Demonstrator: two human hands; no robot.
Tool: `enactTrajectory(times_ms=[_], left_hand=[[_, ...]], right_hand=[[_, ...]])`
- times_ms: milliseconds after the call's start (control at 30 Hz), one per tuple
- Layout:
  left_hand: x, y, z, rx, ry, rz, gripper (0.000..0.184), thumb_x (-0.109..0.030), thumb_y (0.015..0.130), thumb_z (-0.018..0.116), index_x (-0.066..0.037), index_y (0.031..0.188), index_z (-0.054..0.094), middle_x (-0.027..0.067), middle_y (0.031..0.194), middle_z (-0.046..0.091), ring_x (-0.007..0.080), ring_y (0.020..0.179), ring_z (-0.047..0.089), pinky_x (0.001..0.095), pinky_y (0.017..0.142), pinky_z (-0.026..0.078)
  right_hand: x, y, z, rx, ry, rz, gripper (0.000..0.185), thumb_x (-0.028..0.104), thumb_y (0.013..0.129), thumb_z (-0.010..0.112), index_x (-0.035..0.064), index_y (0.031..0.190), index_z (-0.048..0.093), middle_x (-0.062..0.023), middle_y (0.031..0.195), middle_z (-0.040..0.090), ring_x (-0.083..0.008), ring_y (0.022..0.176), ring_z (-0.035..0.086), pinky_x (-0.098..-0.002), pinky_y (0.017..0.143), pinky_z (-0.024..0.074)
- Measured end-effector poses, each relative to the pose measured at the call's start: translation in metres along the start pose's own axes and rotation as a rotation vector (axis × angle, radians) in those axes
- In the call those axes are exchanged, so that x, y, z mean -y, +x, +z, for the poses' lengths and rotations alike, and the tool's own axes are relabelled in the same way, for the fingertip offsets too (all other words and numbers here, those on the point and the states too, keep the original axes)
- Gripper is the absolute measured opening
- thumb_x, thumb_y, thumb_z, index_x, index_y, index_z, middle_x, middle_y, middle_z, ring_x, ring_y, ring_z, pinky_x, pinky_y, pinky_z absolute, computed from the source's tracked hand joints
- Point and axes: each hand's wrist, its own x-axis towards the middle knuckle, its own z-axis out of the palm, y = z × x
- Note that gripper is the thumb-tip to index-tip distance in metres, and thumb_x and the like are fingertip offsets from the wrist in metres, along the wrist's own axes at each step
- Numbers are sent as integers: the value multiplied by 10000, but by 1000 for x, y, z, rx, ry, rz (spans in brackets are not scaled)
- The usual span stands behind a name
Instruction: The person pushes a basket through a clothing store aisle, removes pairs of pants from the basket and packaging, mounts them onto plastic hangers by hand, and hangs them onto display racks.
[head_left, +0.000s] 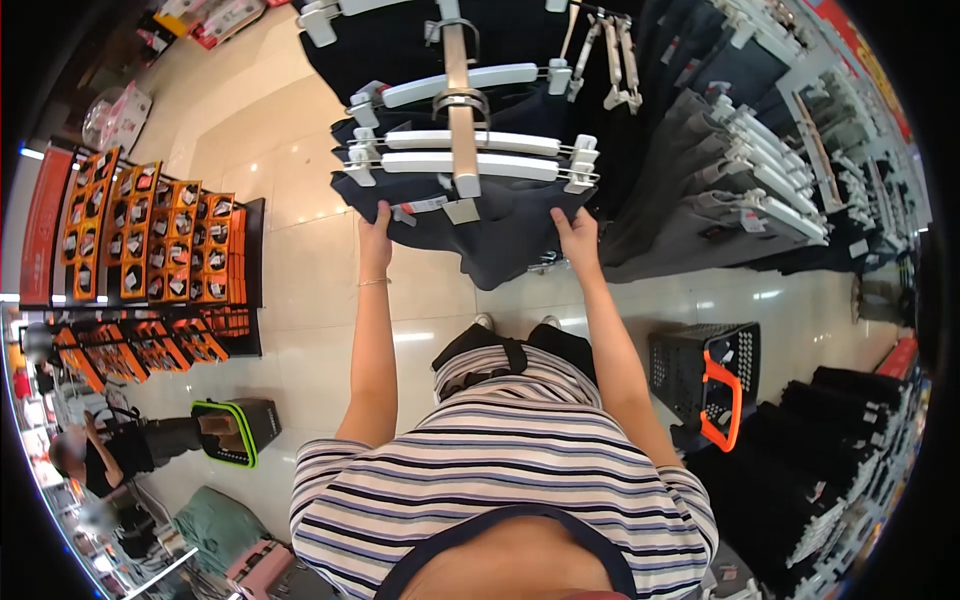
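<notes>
A pair of dark grey trousers (490,248) hangs at the front of a metal rail arm (462,145), clipped by its waist to a white hanger (500,165). My left hand (375,238) grips the left side of the trousers near the waist, thumb on top. On the opposite side, my right hand (578,242) pinches the fabric with its thumb up; its other fingers are partly hidden. Between the hands, a white and red label (428,205) and a beige tag (462,211) show on the waist. More dark garments (430,40) hang behind on similar hangers.
Grey garments (670,220) on white hangers line the right side. A black basket with an orange handle (722,400) stands on the floor at right. To the left are an orange display rack (155,230), a green-rimmed basket (250,435) and a person (120,455).
</notes>
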Motion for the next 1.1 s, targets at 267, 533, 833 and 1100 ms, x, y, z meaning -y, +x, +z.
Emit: enactTrajectory(times_ms=[267,533,833,1100], left_hand=[[-1,-2,-16,35,-75,-84,390,-314,928,465,23,1122,497,87,1093,574,176,992,557,313,883,432],[53,-17,-26,-25,-86,-164,306,-225,921,501,6,1121,502,68,1083,575,180,982,566,327,859,470],[142,-50,-28,-373,279,-778,489,-386,824,591,-117,1214,471,55,1184,509,236,1067,498,442,845,380],[119,-61,62,154,225,-836,365,-252,878,473,-21,1161,472,184,1218,511,277,1094,534,412,903,405]], right_hand=[[14,-53,-79,-18,-519,-54,188,85,846,572,-5,1012,574,-97,845,623,-146,798,595,-246,727,455],[-11,-211,-373,-728,-1541,235,531,184,727,660,-37,1162,452,-208,1115,515,-367,1040,492,-425,886,396],[45,-310,-452,-631,-1818,1042,760,360,663,708,227,1314,339,-35,1260,433,-273,1189,400,-636,924,254],[30,-301,-474,-733,-1409,1135,497,450,730,628,121,1070,475,-122,1048,591,-326,1064,521,-501,877,381]])
